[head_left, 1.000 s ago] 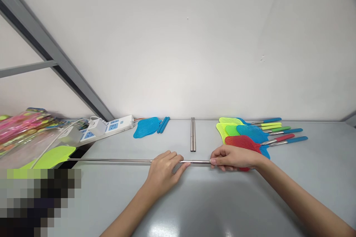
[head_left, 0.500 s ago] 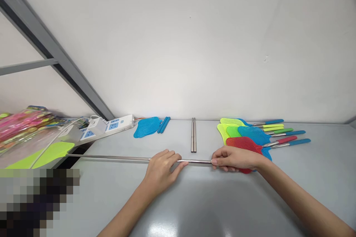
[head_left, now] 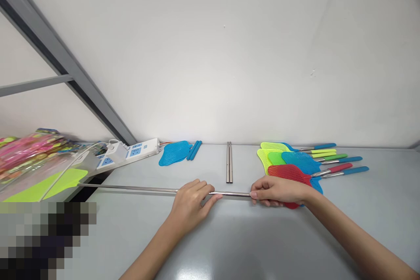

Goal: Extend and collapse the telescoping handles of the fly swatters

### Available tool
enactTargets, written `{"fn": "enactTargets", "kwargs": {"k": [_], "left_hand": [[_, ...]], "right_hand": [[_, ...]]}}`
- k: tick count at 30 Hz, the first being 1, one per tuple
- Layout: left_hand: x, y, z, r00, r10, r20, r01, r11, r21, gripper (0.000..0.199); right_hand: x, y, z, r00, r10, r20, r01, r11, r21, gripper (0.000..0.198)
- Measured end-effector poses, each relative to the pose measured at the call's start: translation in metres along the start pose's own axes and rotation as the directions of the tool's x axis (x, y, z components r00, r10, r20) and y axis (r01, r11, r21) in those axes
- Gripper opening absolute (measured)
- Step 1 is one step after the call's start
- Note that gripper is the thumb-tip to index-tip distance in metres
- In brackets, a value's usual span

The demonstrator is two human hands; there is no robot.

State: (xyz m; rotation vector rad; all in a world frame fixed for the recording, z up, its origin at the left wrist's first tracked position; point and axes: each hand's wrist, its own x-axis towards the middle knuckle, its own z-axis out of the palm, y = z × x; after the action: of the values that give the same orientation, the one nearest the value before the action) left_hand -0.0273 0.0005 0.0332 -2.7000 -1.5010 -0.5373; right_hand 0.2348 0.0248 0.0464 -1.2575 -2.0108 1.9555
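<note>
A long metal telescopic rod (head_left: 131,188) runs sideways across the front of the table, with a yellow-green fly swatter head (head_left: 62,183) on its left end. My left hand (head_left: 194,201) is closed around the rod's middle section. At the right end of the rod, the thumb and fingers of my right hand (head_left: 274,190) pinch its tip. Behind that hand lies a red fly swatter (head_left: 285,173), partly covered by it. Two shorter metal rods (head_left: 229,162) lie side by side beyond my hands.
Several finished-looking fly swatters (head_left: 300,159) overlap at the right. At the back left are blue swatter heads (head_left: 175,153) and two blue handle grips (head_left: 194,150). A white power strip (head_left: 144,149) with plugs and plastic-wrapped goods (head_left: 36,148) fill the left side. A wall stands behind the table.
The whole view has shifted slightly, so everything sits a little lower. Both hands keep the same hold on the rod, with no clear movement along it.
</note>
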Motion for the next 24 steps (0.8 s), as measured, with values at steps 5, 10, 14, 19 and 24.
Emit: {"fn": "enactTargets", "kwargs": {"k": [5, 10, 14, 19, 24], "left_hand": [[-0.0005, -0.0006, 0.0001, 1.0, 0.005, -0.01, -0.005, 1.0, -0.012, 0.031], [-0.0001, -0.0012, 0.0003, 1.0, 0.009, 0.005, -0.008, 1.0, -0.027, 0.031], [-0.0001, -0.0018, 0.0008, 1.0, 0.01, 0.014, -0.01, 1.0, -0.021, 0.031], [0.0005, -0.0031, 0.0012, 1.0, 0.016, 0.023, -0.015, 1.0, -0.027, 0.03], [0.0014, -0.0048, -0.0002, 1.0, 0.011, 0.027, -0.01, 1.0, -0.026, 0.03]], "right_hand": [[-0.0009, -0.0004, 0.0002, 1.0, 0.004, -0.006, -0.004, 1.0, -0.004, 0.038], [-0.0015, -0.0001, 0.0004, 1.0, 0.013, -0.004, -0.013, 1.0, -0.011, 0.039], [-0.0013, 0.0012, -0.0001, 1.0, 0.006, 0.002, -0.006, 1.0, 0.0, 0.039], [-0.0008, 0.0019, -0.0005, 1.0, 0.001, 0.012, -0.001, 1.0, 0.001, 0.038], [0.0007, 0.0019, -0.0013, 1.0, -0.003, 0.017, 0.002, 1.0, 0.019, 0.038]]}}
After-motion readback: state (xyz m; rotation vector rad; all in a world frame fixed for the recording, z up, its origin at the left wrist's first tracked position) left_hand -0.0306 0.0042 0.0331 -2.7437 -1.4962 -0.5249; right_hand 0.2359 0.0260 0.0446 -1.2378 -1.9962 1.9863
